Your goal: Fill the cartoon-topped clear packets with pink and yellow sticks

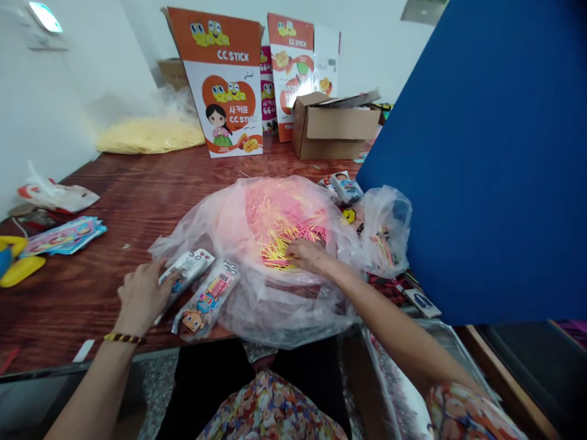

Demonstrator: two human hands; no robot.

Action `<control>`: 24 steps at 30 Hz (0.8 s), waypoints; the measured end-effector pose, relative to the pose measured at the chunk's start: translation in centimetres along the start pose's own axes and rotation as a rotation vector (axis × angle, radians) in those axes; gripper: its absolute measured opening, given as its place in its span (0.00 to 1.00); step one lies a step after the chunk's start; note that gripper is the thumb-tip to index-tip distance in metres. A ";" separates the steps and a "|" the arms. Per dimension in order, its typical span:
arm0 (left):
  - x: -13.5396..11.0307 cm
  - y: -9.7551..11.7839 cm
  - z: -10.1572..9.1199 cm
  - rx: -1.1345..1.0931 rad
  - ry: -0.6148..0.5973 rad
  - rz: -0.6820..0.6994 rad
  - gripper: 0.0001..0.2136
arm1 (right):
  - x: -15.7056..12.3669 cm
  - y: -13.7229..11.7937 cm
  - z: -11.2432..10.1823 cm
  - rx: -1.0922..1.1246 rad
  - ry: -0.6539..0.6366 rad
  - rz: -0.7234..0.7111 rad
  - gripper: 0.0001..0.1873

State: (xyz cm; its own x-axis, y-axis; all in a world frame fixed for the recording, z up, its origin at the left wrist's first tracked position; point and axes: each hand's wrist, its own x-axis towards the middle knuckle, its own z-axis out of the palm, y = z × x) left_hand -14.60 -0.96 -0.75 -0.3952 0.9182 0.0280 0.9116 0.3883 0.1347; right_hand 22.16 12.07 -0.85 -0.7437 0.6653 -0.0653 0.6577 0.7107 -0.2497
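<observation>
My left hand [144,293] is at the left of a stack of small printed plastic packets [190,266], its fingers curled over the stack's edge. Beside that stack lies one more clear packet [208,299] with a cartoon face and a pink part inside. In the middle, a large clear plastic bag [275,305] lies spread open around a heap of thin pink and yellow sticks [279,217]. My right hand [309,255] reaches into this heap, fingers bent together at the yellow sticks; its fingertips are partly hidden.
Printed cartons [233,110] and an open brown box [339,131] stand at the back. A blue panel [477,165] rises on the right, beside a smaller clear bag [387,232]. At left lie flat printed sleeves [64,235], yellow-handled scissors [21,263] and a tissue pack [59,195].
</observation>
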 end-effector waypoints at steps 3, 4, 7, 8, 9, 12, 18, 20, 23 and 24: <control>0.4 -0.7 0.8 0.061 -0.097 -0.038 0.32 | -0.9 0.4 -0.2 -0.028 -0.052 -0.061 0.06; 0.5 -0.9 1.1 0.063 -0.117 -0.038 0.32 | -1.3 0.6 -0.1 -0.039 -0.064 -0.082 0.08; 1.0 -1.3 1.7 0.047 -0.144 -0.032 0.31 | -1.9 0.5 0.2 -0.112 -0.114 -0.121 0.12; 1.1 -1.4 1.8 0.044 -0.148 -0.034 0.31 | -1.9 0.3 0.3 -0.144 -0.131 -0.134 0.13; 1.3 -1.5 1.8 0.045 -0.151 -0.037 0.31 | -1.7 0.0 0.5 -0.174 -0.142 -0.145 0.13; 1.6 -1.7 1.8 0.052 -0.164 -0.051 0.31 | -0.8 -0.8 0.7 -0.240 -0.144 -0.153 0.10; 1.4 -1.9 1.9 0.046 -0.170 -0.049 0.31 | -1.5 0.6 0.2 -0.143 -0.100 -0.112 0.12; 1.4 -1.9 2.0 0.039 -0.157 -0.030 0.32 | -2.3 1.3 -0.1 -0.092 -0.108 -0.017 0.16; 1.4 -1.9 2.2 0.032 -0.166 -0.035 0.32 | -3.0 1.9 -0.1 -0.134 -0.156 0.141 0.19; 1.5 -2.0 2.2 0.031 -0.169 -0.044 0.32 | -3.0 1.9 0.1 -0.165 -0.171 0.153 0.19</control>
State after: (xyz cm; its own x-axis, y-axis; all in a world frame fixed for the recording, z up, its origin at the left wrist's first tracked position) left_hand -16.75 -0.22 -3.16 -0.4124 0.8995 -0.1441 0.8981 0.4280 0.1014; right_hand 25.63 11.36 -1.24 -0.6343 0.7297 -0.2553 0.7642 0.6418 -0.0642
